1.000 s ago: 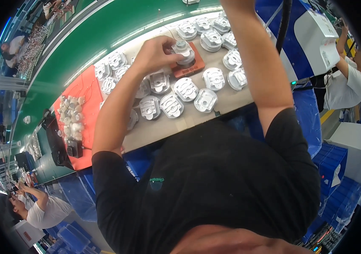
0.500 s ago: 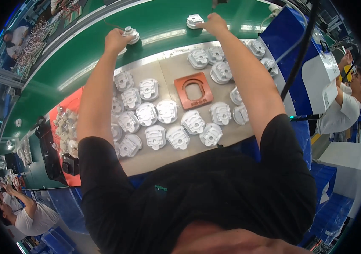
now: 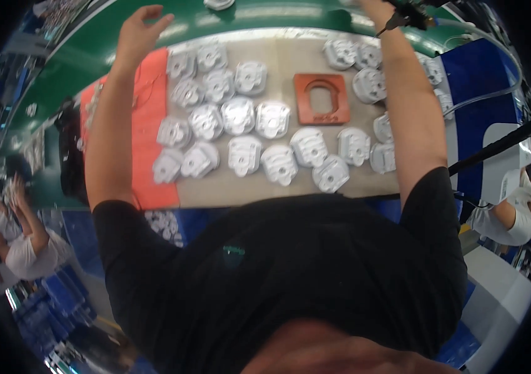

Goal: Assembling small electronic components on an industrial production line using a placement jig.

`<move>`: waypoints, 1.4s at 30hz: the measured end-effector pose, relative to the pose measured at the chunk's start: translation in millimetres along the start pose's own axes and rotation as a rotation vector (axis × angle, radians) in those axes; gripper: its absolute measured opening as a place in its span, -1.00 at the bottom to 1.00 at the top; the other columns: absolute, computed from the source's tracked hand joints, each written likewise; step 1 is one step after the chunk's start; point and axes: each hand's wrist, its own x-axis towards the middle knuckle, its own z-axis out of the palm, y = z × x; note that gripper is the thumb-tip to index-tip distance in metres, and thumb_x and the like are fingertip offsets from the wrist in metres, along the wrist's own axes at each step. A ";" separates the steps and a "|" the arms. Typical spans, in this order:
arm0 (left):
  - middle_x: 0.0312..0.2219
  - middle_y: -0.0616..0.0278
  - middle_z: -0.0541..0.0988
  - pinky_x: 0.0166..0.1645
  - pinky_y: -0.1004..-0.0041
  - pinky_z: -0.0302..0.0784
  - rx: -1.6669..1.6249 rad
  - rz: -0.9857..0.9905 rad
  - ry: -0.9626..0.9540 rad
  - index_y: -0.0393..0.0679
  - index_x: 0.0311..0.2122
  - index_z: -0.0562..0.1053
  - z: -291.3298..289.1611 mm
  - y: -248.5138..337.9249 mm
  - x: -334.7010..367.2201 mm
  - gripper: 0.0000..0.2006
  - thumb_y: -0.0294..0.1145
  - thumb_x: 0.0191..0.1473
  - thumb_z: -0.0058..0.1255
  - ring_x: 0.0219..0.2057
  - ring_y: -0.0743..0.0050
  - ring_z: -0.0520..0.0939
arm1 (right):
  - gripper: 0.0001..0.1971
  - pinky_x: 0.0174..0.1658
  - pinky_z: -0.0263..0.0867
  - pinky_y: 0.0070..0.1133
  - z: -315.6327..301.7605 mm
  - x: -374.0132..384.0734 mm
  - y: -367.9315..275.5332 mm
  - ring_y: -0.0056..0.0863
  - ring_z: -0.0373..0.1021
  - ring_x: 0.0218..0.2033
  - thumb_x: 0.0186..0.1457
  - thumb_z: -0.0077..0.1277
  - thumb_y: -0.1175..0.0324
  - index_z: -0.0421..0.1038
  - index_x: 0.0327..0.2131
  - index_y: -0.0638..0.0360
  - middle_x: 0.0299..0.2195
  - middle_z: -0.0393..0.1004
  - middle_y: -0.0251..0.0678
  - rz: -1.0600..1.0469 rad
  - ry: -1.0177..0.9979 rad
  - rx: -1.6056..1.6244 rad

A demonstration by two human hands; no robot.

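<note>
My left hand [image 3: 141,34] is over the green belt at the upper left, its thumb and fingers apart and holding nothing. To its right, a round white plastic part [image 3: 218,4] sits on the belt, cut by the top edge. My right hand [image 3: 374,9] reaches to the top edge, where its fingers are mostly cut off. A dark hanging tool [image 3: 407,14] with a thin tip overlaps my right wrist. Several similar white plastic housings [image 3: 238,115] lie on the beige mat, and an orange fixture block [image 3: 340,100] with a rounded opening stands among them.
A green conveyor belt [image 3: 265,17] runs along the far side. An orange-red sheet [image 3: 153,106] covers the mat's left end. At right stand a blue and white machine [image 3: 480,81] and a black cable [image 3: 496,144]. Co-workers sit at both sides.
My left hand has let go of the white part it held and opened. My right hand has moved toward the top edge, beside the dark tool. The whole view has shifted.
</note>
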 end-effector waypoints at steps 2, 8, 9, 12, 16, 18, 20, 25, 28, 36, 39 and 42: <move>-0.13 0.20 0.66 -0.22 0.52 0.57 -0.108 -0.140 0.050 -0.27 0.06 0.52 -30.5 -17.0 -30.8 -0.49 -0.13 0.13 0.29 -0.29 0.55 0.68 | -0.49 -0.02 0.39 -0.43 7.7 -13.8 -32.6 -0.26 0.51 -0.15 0.08 0.17 0.13 0.50 0.05 0.23 -0.20 0.59 -0.08 -0.005 0.028 -0.065; -0.35 0.31 0.68 -0.30 0.57 0.53 -0.078 -0.323 0.198 -0.25 -0.13 0.60 -96.4 -61.9 -131.8 -0.64 -0.15 0.14 0.28 -0.35 0.59 0.67 | -0.23 -0.08 0.39 -0.55 -43.9 -139.5 -118.5 -0.47 0.55 -0.21 -0.11 0.37 -0.15 0.54 0.04 0.28 -0.15 0.65 -0.19 -0.126 0.238 -0.237; -0.37 0.32 0.68 -0.32 0.57 0.52 -0.097 -0.339 0.168 -0.25 -0.16 0.60 -98.5 -59.5 -136.6 -0.65 -0.15 0.14 0.29 -0.37 0.60 0.67 | -0.26 -0.08 0.38 -0.57 -49.8 -151.7 -113.6 -0.51 0.52 -0.21 -0.09 0.37 -0.10 0.54 0.03 0.30 -0.15 0.64 -0.22 -0.086 0.278 -0.279; -0.43 0.32 0.67 -0.36 0.56 0.50 0.049 -0.358 0.125 -0.25 -0.22 0.61 -112.9 -75.5 -162.3 -0.66 -0.13 0.13 0.29 -0.45 0.60 0.64 | -0.38 -0.07 0.33 -0.63 -47.2 -210.7 -145.1 -0.61 0.44 -0.20 0.02 0.38 0.09 0.51 0.06 0.30 -0.15 0.60 -0.33 0.065 0.160 -0.154; -0.45 0.28 0.66 -0.34 0.54 0.53 0.250 -0.314 0.007 -0.31 -0.22 0.61 -123.0 -77.1 -178.7 -0.63 -0.14 0.08 0.32 -0.45 0.62 0.64 | -0.45 -0.11 0.32 -0.66 -37.4 -273.9 -177.4 -0.69 0.38 -0.28 0.10 0.32 0.22 0.47 0.09 0.34 -0.19 0.57 -0.36 -0.055 -0.024 -0.170; -0.42 0.19 0.69 -0.28 0.45 0.57 0.335 -0.260 -0.048 -0.30 -0.19 0.62 -119.0 -78.6 -174.3 -0.62 -0.15 0.07 0.32 -0.39 0.49 0.69 | -0.48 -0.15 0.35 -0.63 -20.3 -300.9 -190.0 -0.63 0.39 -0.29 0.10 0.28 0.33 0.44 0.08 0.43 -0.20 0.57 -0.33 -0.134 -0.248 -0.175; -0.35 0.06 0.71 -0.19 0.29 0.61 0.528 -0.122 -0.040 -0.27 -0.16 0.62 -99.1 -57.0 -164.6 -0.61 -0.12 0.08 0.27 -0.31 0.23 0.73 | -0.52 -0.18 0.34 -0.63 -11.5 -308.8 -184.4 -0.65 0.34 -0.34 0.10 0.26 0.37 0.46 0.07 0.38 -0.24 0.55 -0.35 -0.169 -0.304 -0.150; -0.32 -0.07 0.69 -0.10 0.10 0.59 0.915 -0.249 -0.248 -0.28 -0.19 0.61 -57.3 -40.1 -153.6 -0.64 -0.13 0.13 0.16 -0.23 -0.05 0.71 | -0.54 -0.18 0.36 -0.56 1.9 -318.7 -190.1 -0.54 0.35 -0.33 0.07 0.26 0.37 0.48 0.06 0.28 -0.34 0.51 -0.31 -0.217 -0.390 -0.303; -0.37 0.01 0.69 -0.19 0.19 0.60 0.990 -0.149 -0.287 -0.29 -0.20 0.59 -59.3 -24.9 -163.5 -0.72 -0.25 0.14 0.13 -0.30 0.10 0.72 | -0.54 -0.15 0.37 -0.52 -1.8 -318.7 -181.7 -0.49 0.36 -0.33 0.07 0.25 0.38 0.48 0.06 0.25 -0.33 0.52 -0.30 -0.217 -0.390 -0.326; -0.24 0.05 0.69 -0.33 0.38 0.58 0.285 -0.164 -0.358 -0.22 0.01 0.55 -88.7 -28.6 -176.0 -0.63 -0.54 0.04 0.11 -0.37 0.40 0.70 | -0.53 -0.14 0.32 -0.59 -6.6 -309.4 -169.2 -0.61 0.30 -0.28 0.09 0.19 0.48 0.43 0.11 0.16 -0.30 0.42 -0.40 -0.365 -0.482 -0.254; -0.13 0.07 0.66 -0.10 0.35 0.61 0.344 -0.130 -0.557 -0.19 0.08 0.52 -92.2 -22.1 -182.2 -0.51 -0.60 -0.04 0.15 -0.21 0.33 0.68 | -0.55 -0.05 0.41 -0.41 -0.7 -314.5 -204.6 -0.18 0.51 -0.16 0.07 0.19 0.36 0.49 0.05 0.28 -0.17 0.57 -0.01 -0.314 -0.484 -0.354; -0.04 0.17 0.61 0.01 0.35 0.56 0.325 -0.126 -0.609 -0.13 0.07 0.53 -91.2 -14.9 -193.6 -0.53 -0.53 -0.03 0.22 -0.06 0.31 0.63 | -0.53 -0.10 0.42 -0.43 1.4 -315.3 -200.1 -0.19 0.52 -0.19 0.00 0.23 0.49 0.46 0.04 0.34 -0.20 0.57 -0.01 -0.315 -0.419 -0.346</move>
